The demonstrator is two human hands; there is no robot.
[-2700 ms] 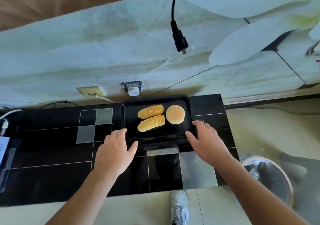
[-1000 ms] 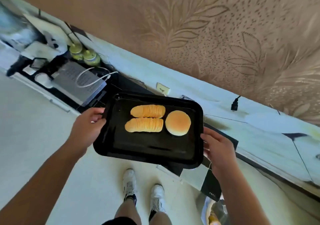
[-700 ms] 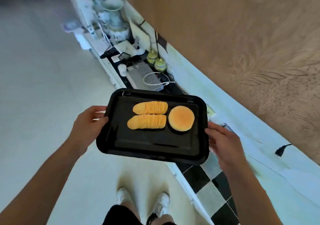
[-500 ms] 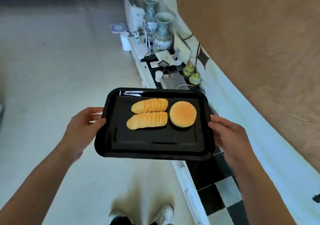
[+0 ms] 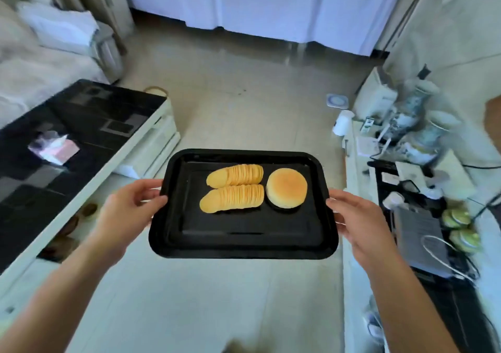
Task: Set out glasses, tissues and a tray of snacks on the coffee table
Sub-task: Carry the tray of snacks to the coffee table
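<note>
Mid-air above pale floor, rectangular black plastic tray held level: left hand grips its left rim, right hand its right rim. Two rows of yellow crisps beside round bun. Glossy black coffee table stands left, tissue pack on it.

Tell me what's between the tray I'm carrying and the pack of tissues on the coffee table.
In the head view, only the left hand gripping the tray and bare black tabletop of the coffee table; nothing else lies before the tissues.
</note>
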